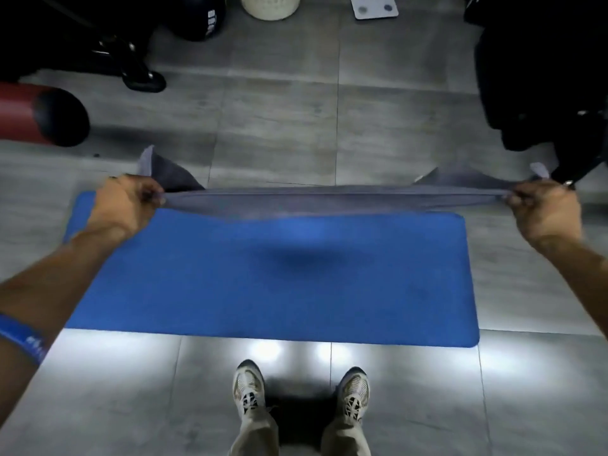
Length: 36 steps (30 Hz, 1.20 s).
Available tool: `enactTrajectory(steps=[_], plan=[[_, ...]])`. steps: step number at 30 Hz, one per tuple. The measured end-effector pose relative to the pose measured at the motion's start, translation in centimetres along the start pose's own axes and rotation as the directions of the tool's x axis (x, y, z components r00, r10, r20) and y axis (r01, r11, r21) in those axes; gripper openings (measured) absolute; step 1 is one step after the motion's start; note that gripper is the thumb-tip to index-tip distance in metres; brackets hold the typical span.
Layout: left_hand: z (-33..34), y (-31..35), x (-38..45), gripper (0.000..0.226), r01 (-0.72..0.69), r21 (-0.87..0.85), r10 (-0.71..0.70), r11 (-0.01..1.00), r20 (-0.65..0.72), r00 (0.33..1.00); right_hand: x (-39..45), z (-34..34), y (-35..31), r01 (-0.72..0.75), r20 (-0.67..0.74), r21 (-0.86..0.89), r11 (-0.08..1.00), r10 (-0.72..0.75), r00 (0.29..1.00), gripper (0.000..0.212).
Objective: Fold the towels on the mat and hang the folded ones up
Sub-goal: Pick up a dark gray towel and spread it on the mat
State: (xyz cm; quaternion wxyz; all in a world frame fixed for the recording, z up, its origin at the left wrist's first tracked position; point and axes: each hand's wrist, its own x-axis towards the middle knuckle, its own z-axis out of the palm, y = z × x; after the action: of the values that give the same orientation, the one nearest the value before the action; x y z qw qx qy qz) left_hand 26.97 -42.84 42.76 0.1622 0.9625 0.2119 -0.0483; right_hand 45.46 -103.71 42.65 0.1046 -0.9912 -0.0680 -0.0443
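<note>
A grey towel (332, 199) is stretched taut and level in the air above the far edge of the blue mat (269, 278). My left hand (126, 205) grips its left end and my right hand (544, 212) grips its right end, arms spread wide. Loose corners of the towel stick out beyond each fist. The mat lies flat on the grey tiled floor with nothing on its visible surface.
My two feet in pale sneakers (301, 394) stand just in front of the mat. A red and black punching bag (42, 115) lies at the left, dark gym equipment (131, 64) behind it, a white basket (269, 4) and a white scale (373, 6) far back, a black object (539, 77) at the right.
</note>
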Motion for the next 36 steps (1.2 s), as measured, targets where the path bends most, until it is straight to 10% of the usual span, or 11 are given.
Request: enactTrajectory(steps=[18,36], plan=[[54.6,-13.3,1.9,0.014,0.007,-0.032,-0.008,0.999,-0.017,1.000,-12.1,54.6,14.2,0.087,0.153,-0.048,0.995,-0.078,0.985,0.027],[61.3,-14.0,-6.7,0.025,0.037,0.426,-0.200,0.904,0.344,0.917,-23.8,59.4,15.6,-0.055,0.441,-0.353,0.934,0.218,0.871,0.028]])
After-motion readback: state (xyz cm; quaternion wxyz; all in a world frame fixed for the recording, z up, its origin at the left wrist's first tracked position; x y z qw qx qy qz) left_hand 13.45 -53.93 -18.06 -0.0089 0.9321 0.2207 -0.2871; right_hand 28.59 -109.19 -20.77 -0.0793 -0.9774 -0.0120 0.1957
